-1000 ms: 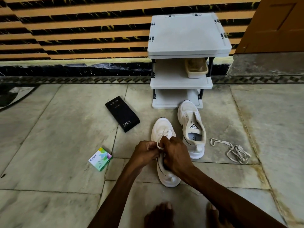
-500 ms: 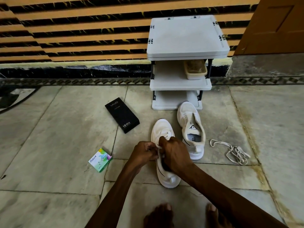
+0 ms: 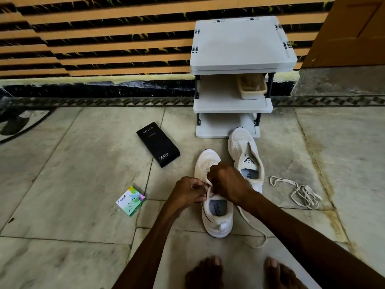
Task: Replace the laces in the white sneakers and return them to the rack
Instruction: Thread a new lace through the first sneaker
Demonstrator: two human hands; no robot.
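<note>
1. My feed is dim, with soft, even light and a greenish cast over the floor (image 3: 62, 184); I cannot tell its source.
2. Shadows are weak: darkness gathers between the shelves of the rack (image 3: 239, 44), close under its top.
3. The black box (image 3: 158, 143) carries only a faint sheen.
4. Wide-angle bending curves the striped wall (image 3: 104, 38) toward the picture's edges.
5. The middle is sharp; the feet (image 3: 208, 272) at the bottom edge look soft.

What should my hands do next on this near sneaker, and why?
Probably draw the lace further through the eyelet where your hands meet. The left hand and right hand both pinch it over the tongue of the near sneaker, and one tail lies slack on the floor. I cannot tell whether it is going in or coming out.
</note>
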